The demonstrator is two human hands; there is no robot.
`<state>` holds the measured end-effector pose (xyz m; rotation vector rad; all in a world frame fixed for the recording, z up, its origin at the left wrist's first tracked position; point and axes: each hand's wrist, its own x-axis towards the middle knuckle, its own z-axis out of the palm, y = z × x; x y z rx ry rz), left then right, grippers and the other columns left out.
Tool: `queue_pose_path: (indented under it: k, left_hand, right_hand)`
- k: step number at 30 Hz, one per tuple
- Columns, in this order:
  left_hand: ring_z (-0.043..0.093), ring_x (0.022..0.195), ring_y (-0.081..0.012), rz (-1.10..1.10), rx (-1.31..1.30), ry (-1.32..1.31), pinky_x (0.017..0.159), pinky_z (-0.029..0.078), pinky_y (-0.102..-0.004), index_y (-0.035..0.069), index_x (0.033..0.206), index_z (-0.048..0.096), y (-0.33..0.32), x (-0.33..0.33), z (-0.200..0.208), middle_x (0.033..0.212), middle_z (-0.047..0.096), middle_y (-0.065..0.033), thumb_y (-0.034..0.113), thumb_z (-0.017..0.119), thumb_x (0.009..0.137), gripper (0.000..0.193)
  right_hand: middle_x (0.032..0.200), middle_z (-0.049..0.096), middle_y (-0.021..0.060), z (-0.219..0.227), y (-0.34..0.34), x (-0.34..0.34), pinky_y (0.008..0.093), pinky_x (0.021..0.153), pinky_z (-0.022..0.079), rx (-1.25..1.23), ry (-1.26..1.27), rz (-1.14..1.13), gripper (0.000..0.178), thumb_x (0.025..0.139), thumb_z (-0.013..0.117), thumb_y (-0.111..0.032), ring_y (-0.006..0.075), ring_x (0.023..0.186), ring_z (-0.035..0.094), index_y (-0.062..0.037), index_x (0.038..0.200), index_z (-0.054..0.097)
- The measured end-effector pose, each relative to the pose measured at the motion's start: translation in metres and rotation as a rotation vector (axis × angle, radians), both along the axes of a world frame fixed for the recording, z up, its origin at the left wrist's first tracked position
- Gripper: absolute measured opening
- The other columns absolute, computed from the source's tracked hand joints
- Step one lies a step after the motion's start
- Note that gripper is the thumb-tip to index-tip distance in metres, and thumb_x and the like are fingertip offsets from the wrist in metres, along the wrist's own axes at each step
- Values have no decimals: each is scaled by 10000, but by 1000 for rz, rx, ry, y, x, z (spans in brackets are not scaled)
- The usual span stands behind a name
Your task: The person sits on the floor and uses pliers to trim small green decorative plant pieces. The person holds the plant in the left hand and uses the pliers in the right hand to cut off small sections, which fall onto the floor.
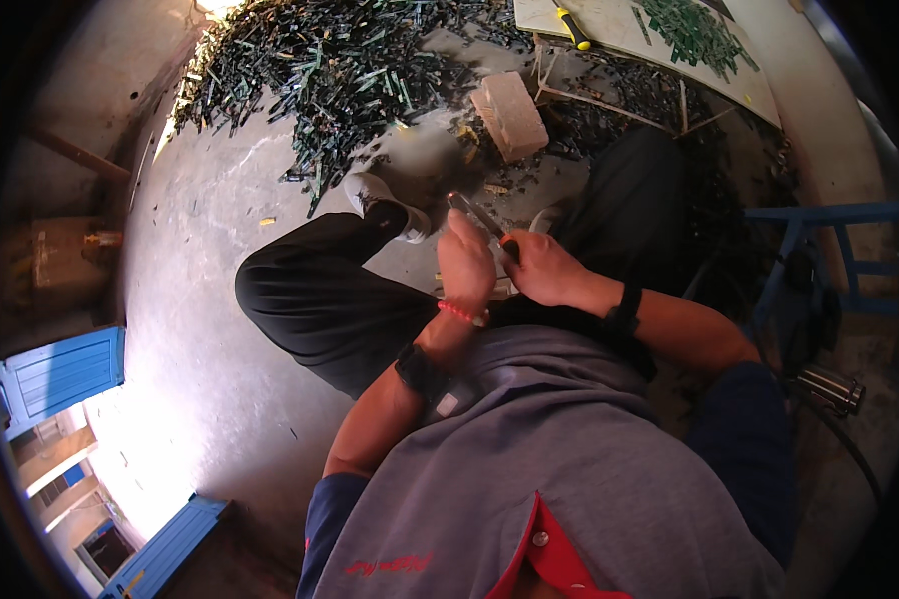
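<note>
In front of my lap, my right hand is closed round the black-and-orange handle of a slim hand tool that looks like a screwdriver. Its grey shaft slants up and left past my left hand. My left hand is closed, with its thumb and fingertips up at the tool's far end. A small orange-red spot shows there; whatever the fingers pinch is too small and hidden to name.
A big heap of dark green and black strips covers the far floor. Beside it stands a brick-like block. A low board at far right bears a yellow-and-black screwdriver and green strips. A blue metal frame stands at right.
</note>
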<state>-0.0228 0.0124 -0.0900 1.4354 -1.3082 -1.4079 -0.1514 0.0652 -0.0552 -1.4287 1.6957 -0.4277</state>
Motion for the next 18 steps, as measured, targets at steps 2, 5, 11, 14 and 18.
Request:
queue_pose_path:
  k: [2,5,11,14,18]
  left_hand:
    - [386,417,-115,-71,-95,-28,398,281,-327,74,653,468,-5,5,-9,529,445,-7,497,290,1045,603]
    - [354,407,-102,-87,-98,89,386,252,-306,92,665,451,-11,8,-12,525,414,11,546,336,1022,589]
    - [241,398,-68,-91,543,359,381,170,-249,123,725,449,-7,8,27,522,305,56,583,394,986,532]
    - [231,394,-71,-85,678,434,380,169,-247,122,735,453,-10,13,36,524,298,57,566,377,991,518]
    - [234,392,-76,-64,769,466,380,173,-250,123,734,452,-10,15,38,523,295,57,542,368,987,496]
  right_hand:
    - [782,639,126,19,-9,-13,330,573,498,452,-549,-16,230,879,615,-213,199,695,653,-7,958,550]
    - [734,583,40,55,1,-17,267,569,474,468,-1041,-93,149,877,581,-184,113,664,581,-38,863,555]
    - [785,601,88,18,-1,-35,360,665,474,62,-197,-30,208,846,594,-127,226,725,612,23,976,531]
    - [839,628,160,15,7,-29,435,725,482,-118,259,1,232,823,589,-102,340,792,635,32,1003,529]
    - [884,630,180,15,4,-26,457,720,499,-302,410,15,264,800,626,-118,371,849,636,10,1010,530]
